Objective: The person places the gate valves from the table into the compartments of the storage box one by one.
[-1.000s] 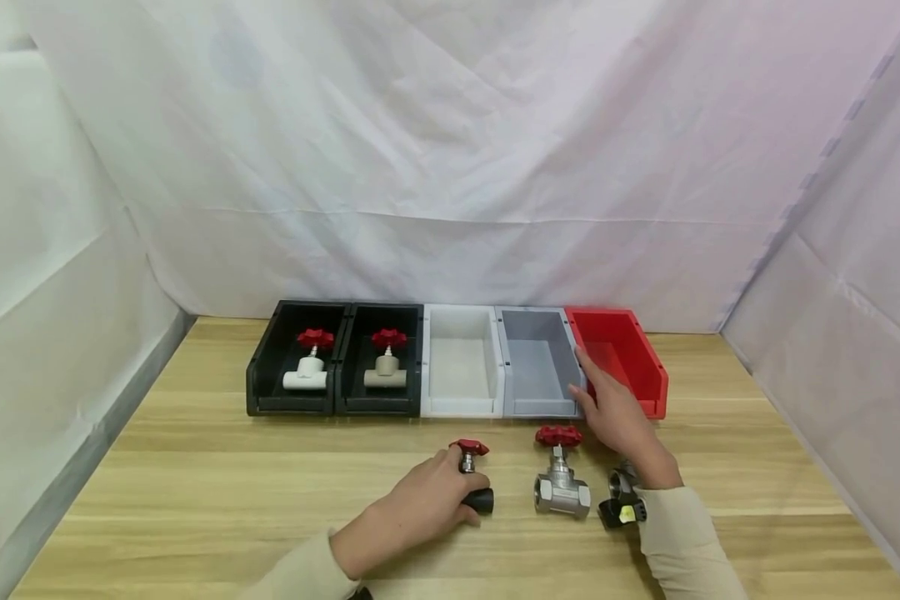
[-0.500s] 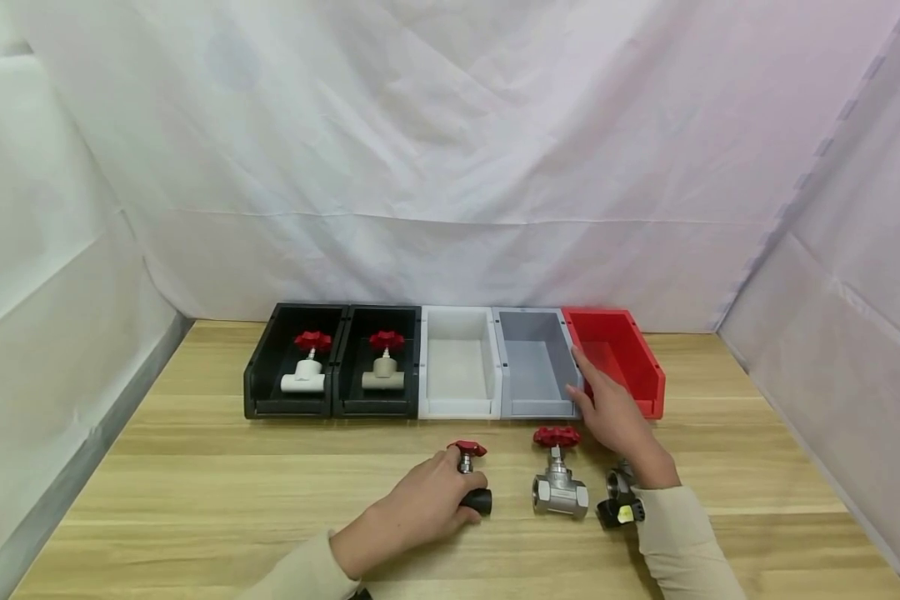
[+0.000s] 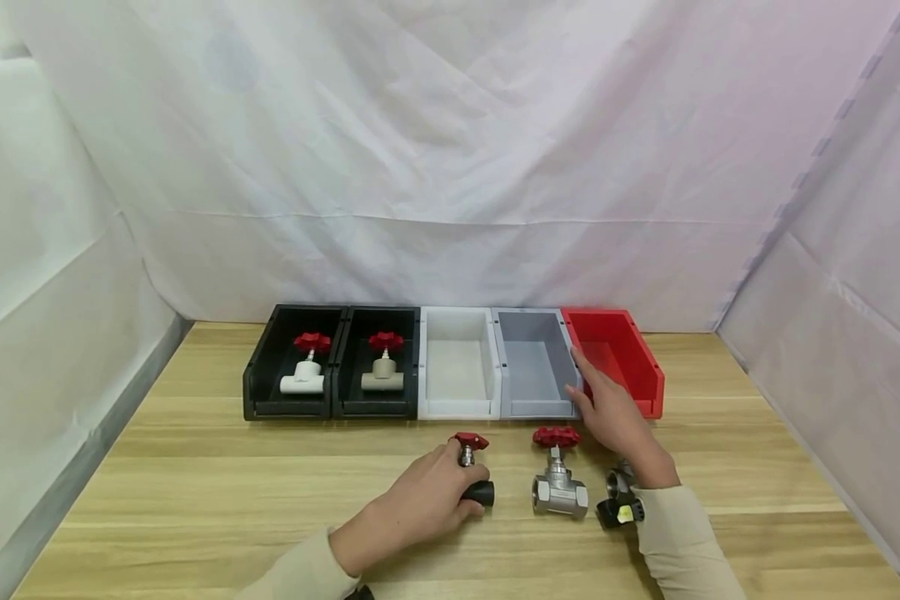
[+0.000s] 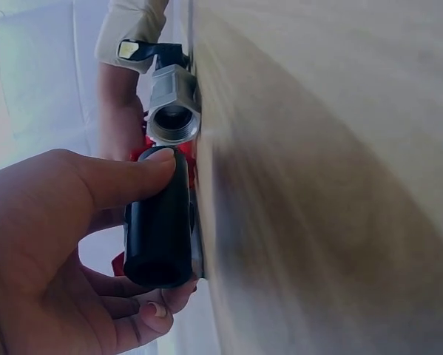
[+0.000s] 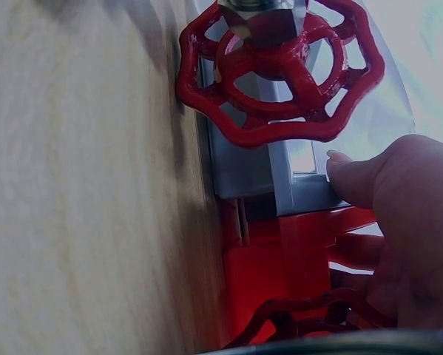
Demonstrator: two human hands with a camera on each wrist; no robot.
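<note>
My left hand (image 3: 431, 492) grips a black valve (image 3: 482, 492) with a red handwheel (image 3: 471, 441). In the left wrist view the thumb lies along the black body (image 4: 158, 229) and the fingers curl beneath. My right hand (image 3: 615, 417) rests over the walls where the grey bin (image 3: 540, 408) and the red bin (image 3: 648, 408) meet. Its thumb (image 5: 350, 180) touches the grey side, and other fingers reach to the red side. A steel valve (image 3: 561, 492) with a red handwheel (image 5: 280, 81) stands between the hands. Another metal valve (image 3: 621, 477) is partly hidden by the right wrist.
The bins form one row along the back. A white valve (image 3: 302, 379) sits in the far-left black bin (image 3: 288, 408), a beige valve (image 3: 382, 377) in the second black bin (image 3: 378, 410). A white bin (image 3: 459, 410) adjoins these. White cloth (image 3: 450, 150) hangs behind the wooden table (image 3: 195, 483).
My left hand and the black valve have shifted slightly up and to the right in the head view. My right hand stays in place at the bins.
</note>
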